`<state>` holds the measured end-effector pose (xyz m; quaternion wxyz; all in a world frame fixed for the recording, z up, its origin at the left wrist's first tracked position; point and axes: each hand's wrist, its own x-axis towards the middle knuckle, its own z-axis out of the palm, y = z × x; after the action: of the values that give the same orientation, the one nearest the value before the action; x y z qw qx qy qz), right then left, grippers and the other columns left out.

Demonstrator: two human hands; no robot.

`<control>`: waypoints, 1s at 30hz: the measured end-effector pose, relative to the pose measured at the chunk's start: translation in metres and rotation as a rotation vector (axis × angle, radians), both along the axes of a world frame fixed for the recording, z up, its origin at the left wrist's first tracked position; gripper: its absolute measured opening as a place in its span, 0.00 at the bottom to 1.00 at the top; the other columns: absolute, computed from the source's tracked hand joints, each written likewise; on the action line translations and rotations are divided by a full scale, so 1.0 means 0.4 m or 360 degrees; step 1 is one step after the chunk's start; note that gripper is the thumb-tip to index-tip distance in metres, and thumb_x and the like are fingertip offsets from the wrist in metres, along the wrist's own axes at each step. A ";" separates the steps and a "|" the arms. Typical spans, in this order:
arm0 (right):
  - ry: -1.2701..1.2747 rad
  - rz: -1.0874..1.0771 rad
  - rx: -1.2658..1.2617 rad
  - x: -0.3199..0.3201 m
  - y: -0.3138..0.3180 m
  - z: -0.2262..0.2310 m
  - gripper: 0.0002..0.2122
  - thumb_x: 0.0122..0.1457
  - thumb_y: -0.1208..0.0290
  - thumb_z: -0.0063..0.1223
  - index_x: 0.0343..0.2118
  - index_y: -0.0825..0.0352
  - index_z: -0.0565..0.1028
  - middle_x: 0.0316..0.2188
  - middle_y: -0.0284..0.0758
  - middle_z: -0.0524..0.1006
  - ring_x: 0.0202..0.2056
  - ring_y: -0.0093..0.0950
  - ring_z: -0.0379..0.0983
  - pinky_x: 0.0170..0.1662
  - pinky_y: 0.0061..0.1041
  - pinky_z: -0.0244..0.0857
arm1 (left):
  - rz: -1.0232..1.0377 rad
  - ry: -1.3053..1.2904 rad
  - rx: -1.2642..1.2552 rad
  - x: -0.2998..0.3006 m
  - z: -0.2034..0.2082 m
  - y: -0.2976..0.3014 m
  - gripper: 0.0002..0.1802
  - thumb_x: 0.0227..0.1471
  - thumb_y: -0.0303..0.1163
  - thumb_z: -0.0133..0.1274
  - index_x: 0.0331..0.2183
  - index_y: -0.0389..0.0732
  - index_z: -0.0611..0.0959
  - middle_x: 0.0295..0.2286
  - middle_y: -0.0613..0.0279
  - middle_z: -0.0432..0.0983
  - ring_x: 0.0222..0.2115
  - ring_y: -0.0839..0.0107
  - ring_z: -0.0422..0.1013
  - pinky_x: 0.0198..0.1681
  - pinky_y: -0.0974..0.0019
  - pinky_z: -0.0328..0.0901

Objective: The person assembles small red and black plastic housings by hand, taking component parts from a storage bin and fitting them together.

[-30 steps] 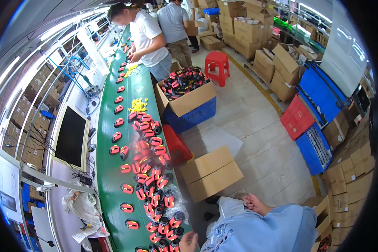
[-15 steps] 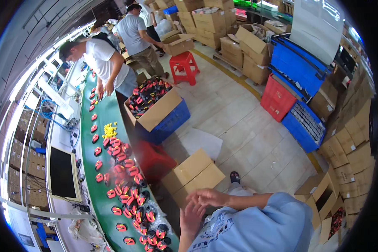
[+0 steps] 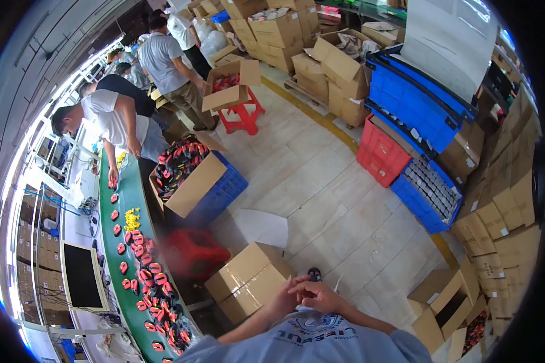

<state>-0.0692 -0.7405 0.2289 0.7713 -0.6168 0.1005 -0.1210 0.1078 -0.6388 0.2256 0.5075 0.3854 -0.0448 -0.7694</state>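
My left hand (image 3: 281, 300) and my right hand (image 3: 322, 296) meet in front of my body, their bent fingers touching and overlapping. Whatever may lie between the fingertips is hidden. Just left of them, a taped brown carton (image 3: 246, 273) is the nearest thing, and neither hand visibly grips it. Farther left, a green conveyor belt (image 3: 116, 264) carries many small, rounded red-and-black devices (image 3: 145, 277), some heaped along its near side and others in a spaced row. A little pile of yellow parts (image 3: 132, 219) lies beyond the heap.
A red stool (image 3: 195, 251) stands beside the belt. Beyond it, an open carton of devices (image 3: 181, 166) rests on a blue crate (image 3: 215, 190). Co-workers (image 3: 112, 118) stand by the belt's far end. Blue crates (image 3: 409, 103) and stacked cartons (image 3: 496, 212) line the right side.
My view has turned rightward, so the belt appears farther left. My hands stay together, now straight ahead of my body. A co-worker in white now reaches down to a device on the belt.
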 end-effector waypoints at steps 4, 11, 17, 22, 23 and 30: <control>0.0088 -0.0393 0.0054 -0.064 -0.082 -0.018 0.18 0.64 0.67 0.57 0.56 0.64 0.78 0.34 0.29 0.77 0.38 0.19 0.72 0.44 0.23 0.68 | -0.0268 0.0226 -0.0118 -0.004 -0.004 -0.147 0.39 0.70 0.63 0.36 0.66 0.43 0.65 0.57 0.57 0.72 0.58 0.61 0.69 0.63 0.54 0.61; 0.0088 -0.0553 0.0022 -0.046 -0.277 0.011 0.18 0.62 0.65 0.57 0.53 0.66 0.79 0.38 0.33 0.79 0.39 0.23 0.74 0.48 0.25 0.69 | -0.0442 -0.0030 -0.0058 -0.005 -0.012 -0.373 0.42 0.69 0.63 0.37 0.69 0.42 0.60 0.60 0.49 0.69 0.60 0.55 0.67 0.64 0.47 0.59; 0.0159 -0.0493 -0.0122 0.010 -0.510 -0.053 0.17 0.60 0.70 0.58 0.52 0.66 0.79 0.38 0.34 0.81 0.38 0.23 0.75 0.47 0.25 0.70 | -0.0475 -0.0008 -0.0106 0.047 -0.048 -0.616 0.42 0.69 0.62 0.39 0.69 0.42 0.61 0.61 0.53 0.69 0.60 0.57 0.68 0.64 0.48 0.59; 0.0221 -0.0529 0.0344 0.100 -0.788 -0.061 0.15 0.62 0.76 0.55 0.52 0.66 0.80 0.33 0.29 0.79 0.36 0.20 0.73 0.43 0.23 0.69 | -0.0249 -0.0006 0.0057 0.186 -0.067 -0.852 0.40 0.69 0.60 0.39 0.69 0.41 0.61 0.61 0.50 0.69 0.61 0.54 0.66 0.65 0.47 0.59; 0.0274 -0.0516 0.0237 0.116 -0.856 -0.053 0.14 0.63 0.77 0.54 0.52 0.66 0.80 0.32 0.27 0.78 0.35 0.18 0.72 0.41 0.21 0.68 | -0.0183 -0.0036 0.0183 0.216 -0.056 -0.892 0.38 0.70 0.59 0.39 0.68 0.41 0.64 0.59 0.52 0.72 0.59 0.55 0.69 0.63 0.48 0.61; 0.0701 -0.1192 -0.0260 0.134 -1.351 -0.187 0.12 0.67 0.69 0.58 0.48 0.69 0.81 0.28 0.27 0.77 0.29 0.17 0.71 0.34 0.21 0.67 | -0.0378 -0.1355 0.0083 0.450 -0.030 -1.260 0.28 0.69 0.49 0.51 0.59 0.38 0.76 0.49 0.58 0.80 0.46 0.69 0.75 0.53 0.62 0.68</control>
<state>-0.0157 -1.2810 0.1542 0.5831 -0.6078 0.4691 -0.2654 0.2878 -1.1427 0.2137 0.3419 0.6728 -0.2746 -0.5958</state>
